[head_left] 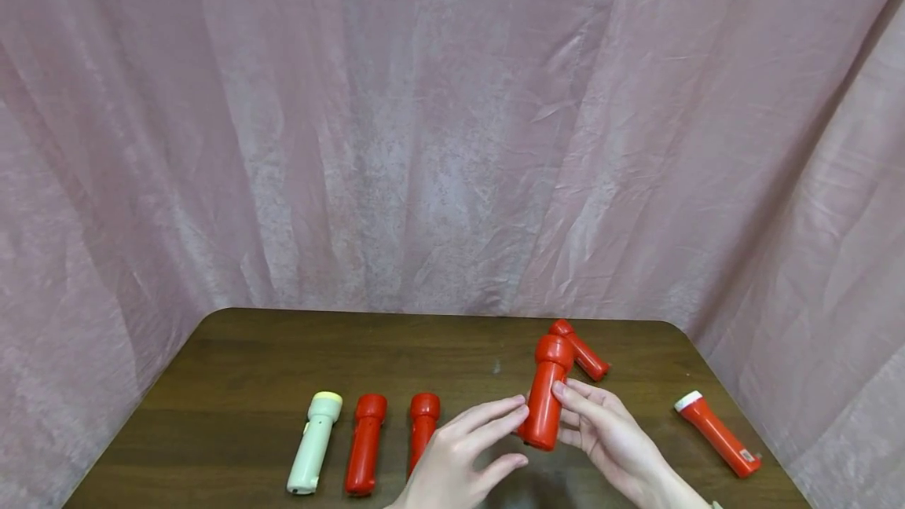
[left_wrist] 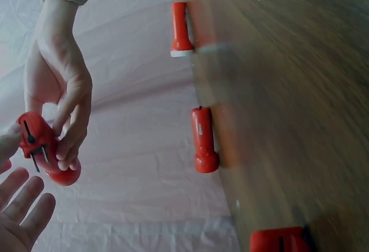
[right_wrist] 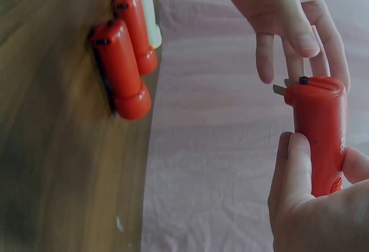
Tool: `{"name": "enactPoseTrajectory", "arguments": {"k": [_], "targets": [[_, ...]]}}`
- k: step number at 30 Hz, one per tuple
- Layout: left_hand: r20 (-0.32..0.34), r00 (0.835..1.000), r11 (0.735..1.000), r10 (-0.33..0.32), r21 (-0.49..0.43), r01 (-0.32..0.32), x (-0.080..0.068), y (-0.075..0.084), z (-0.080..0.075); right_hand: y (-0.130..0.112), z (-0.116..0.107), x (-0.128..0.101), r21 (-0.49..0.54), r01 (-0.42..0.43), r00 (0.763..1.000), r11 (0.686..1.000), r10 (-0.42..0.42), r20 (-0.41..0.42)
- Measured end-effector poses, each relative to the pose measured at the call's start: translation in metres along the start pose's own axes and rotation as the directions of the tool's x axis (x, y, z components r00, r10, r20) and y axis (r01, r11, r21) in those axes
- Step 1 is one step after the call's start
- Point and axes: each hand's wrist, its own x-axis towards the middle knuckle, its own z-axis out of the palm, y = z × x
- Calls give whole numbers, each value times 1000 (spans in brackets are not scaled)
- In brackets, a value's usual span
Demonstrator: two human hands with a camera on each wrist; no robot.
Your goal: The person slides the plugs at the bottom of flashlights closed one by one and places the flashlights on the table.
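With my right hand point(head_left: 608, 438) I grip the red flashlight point(head_left: 546, 403), right of lower middle in the head view. My left hand point(head_left: 459, 458) is nearly straight beside its end. Probably light, stiff, smooth; I should hold its body, avoiding the metal pins point(right_wrist: 279, 90).

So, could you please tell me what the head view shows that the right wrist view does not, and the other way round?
Only the head view shows the white-headed torch and the far red torch.
Only the right wrist view shows the prongs on the held torch.
Both show that torch's body, the left hand, the right hand, the green torch, the two red torches beside it, the table and the curtain.
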Motion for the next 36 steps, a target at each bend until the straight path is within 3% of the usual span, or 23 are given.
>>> {"name": "enactPoseTrajectory", "arguments": {"k": [10,36], "targets": [[42,998,998,40,-50,-38,-9,-6,-9,8,12,0,77,11,993,997,-20,116],[69,991,985,115,-135,-104,-17,-6,-15,19,22,0,104,-38,985,994,19,172]]}}
